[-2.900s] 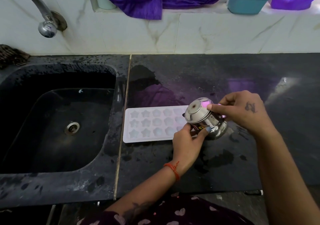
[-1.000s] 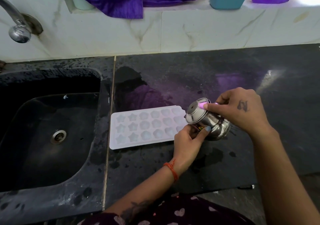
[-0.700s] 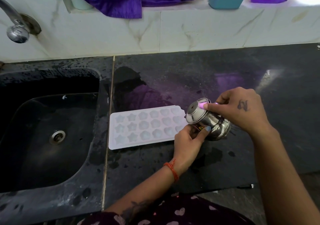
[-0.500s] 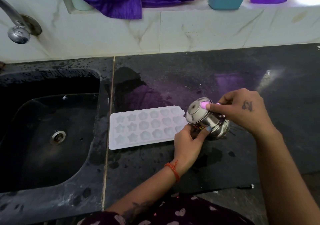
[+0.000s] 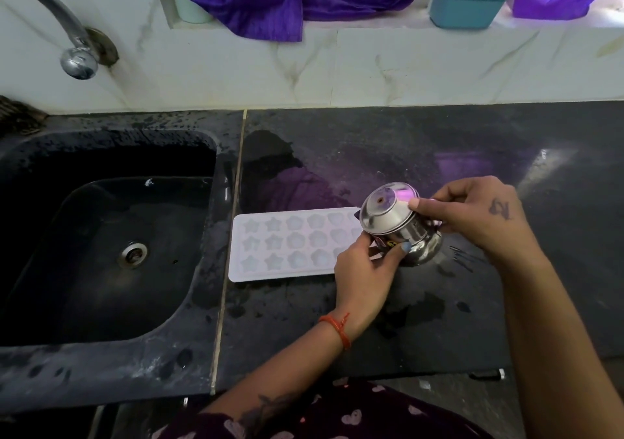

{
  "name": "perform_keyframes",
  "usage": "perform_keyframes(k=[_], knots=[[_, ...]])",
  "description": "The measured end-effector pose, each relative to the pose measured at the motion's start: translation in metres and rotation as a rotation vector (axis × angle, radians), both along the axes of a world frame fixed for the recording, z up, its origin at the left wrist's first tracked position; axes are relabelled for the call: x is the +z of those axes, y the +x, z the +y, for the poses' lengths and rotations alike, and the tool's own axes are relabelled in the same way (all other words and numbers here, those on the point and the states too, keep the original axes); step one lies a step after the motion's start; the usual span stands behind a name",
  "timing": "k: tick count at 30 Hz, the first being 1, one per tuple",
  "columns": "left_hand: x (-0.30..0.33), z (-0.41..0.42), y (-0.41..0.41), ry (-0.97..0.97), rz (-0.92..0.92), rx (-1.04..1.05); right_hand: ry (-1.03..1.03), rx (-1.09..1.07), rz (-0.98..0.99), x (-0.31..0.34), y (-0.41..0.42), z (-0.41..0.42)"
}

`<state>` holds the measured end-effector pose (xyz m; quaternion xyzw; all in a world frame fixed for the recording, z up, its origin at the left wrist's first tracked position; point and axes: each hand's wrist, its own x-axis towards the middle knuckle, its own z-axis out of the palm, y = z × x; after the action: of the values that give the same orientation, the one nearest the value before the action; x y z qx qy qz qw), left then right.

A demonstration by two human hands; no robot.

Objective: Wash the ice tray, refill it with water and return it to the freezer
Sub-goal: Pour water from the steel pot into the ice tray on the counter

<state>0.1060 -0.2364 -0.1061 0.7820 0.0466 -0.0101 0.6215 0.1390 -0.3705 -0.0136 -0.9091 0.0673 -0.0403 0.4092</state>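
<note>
Ice tray: white, star and flower cells, flat on the wet black counter just right of the sink, its right end hidden behind the hands. Steel pot: tipped on its side over that end, base toward the camera, left hand closed on its lower side and right hand closed on its upper edge. Status: washing judged done, refill in hand, though whether the cells hold water is unclear; freezer return outstanding.
</note>
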Motion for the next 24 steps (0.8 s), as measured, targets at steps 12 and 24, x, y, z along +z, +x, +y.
perform_keyframes(k=[12,24], knots=[[-0.001,0.057,-0.016,-0.033,0.000,0.217,-0.033,0.271,0.012,0.001,0.017,0.069],[-0.013,0.092,-0.039,-0.168,0.082,0.424,-0.250,0.441,-0.010,0.000,0.016,0.135]])
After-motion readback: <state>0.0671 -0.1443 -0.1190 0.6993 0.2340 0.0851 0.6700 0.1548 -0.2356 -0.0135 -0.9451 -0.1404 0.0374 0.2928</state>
